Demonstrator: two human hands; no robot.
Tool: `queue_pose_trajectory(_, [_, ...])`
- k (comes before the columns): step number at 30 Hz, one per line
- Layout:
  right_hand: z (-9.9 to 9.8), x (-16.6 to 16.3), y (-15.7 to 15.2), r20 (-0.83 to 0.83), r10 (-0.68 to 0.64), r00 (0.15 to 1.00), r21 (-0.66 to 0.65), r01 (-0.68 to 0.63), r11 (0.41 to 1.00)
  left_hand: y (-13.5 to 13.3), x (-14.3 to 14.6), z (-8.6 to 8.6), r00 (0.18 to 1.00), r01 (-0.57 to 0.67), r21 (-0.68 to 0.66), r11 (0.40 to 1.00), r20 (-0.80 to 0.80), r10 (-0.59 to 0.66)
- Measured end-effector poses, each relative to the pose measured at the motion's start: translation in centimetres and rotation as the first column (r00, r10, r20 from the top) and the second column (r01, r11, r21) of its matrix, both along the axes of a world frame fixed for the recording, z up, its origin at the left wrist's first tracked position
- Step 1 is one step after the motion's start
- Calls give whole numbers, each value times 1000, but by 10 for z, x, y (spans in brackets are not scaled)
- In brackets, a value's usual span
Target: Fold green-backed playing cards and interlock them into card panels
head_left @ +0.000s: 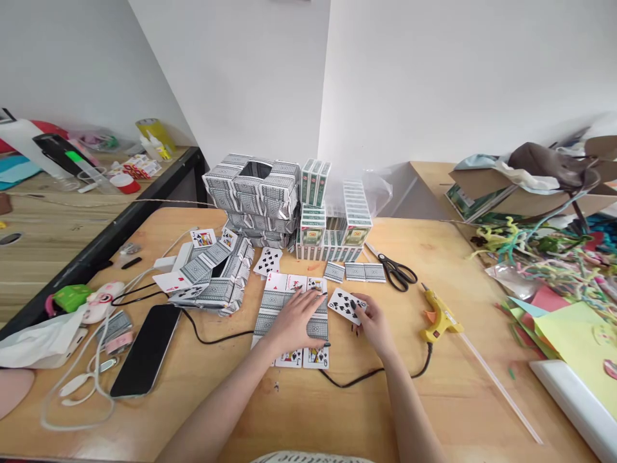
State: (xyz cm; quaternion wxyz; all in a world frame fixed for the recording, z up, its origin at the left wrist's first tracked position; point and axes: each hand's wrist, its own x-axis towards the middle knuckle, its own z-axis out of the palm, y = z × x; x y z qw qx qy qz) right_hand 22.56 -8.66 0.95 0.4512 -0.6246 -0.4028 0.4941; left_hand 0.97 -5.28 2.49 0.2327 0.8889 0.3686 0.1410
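Observation:
My left hand (296, 321) lies with spread fingers on a rectangular panel of overlapping playing cards (270, 308). Grey patterned backs fill the panel's middle, and card faces show along its top and bottom edges. Just right of the panel, my right hand (373, 325) pinches a spade playing card (344, 303), face up and slightly tilted. Three folded card pieces (365, 272) lie behind that card. Beside them rest black-handled scissors (398, 270). A small face-up stack of cards (268, 261) sits behind the panel's left corner.
Boxes built of cards (255, 199) stand at the back, beside stacked green card packs (357, 212). A card tray (216, 283) with loose cards is at left, near a phone (146, 350). On the right lie a yellow glue gun (438, 315), its cord and a clear glue stick (504, 392).

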Motion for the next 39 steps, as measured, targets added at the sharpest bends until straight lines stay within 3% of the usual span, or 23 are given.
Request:
queue_pose_trajectory(6, [4,-5,-2,19,-51,999,48,50,998,-2,-3,-2,997,-37,54,998,68,33])
queue_pose_trajectory(12, [25,-14,-2,-3,-55,998,90,55,994,-3,-12,-1,978,-115,42,993,183,105])
queue_pose_trajectory(19, [41,-24,4,31,6,999,76,-8,997,-3,-14,-1,947,-149,23,989,292,136])
queue_pose_trajectory(26, [48,-15,13,229,105,968,78,-125,989,-2,-11,-2,966,-100,19,995,242,93])
queue_pose_trajectory(31, [44,-6,26,230,208,951,22,-219,975,-1,-9,-6,978,-76,38,996,197,67])
queue_pose_trajectory(39, [28,-1,38,155,221,963,21,-227,974,0,-6,-8,989,-38,75,996,145,27])
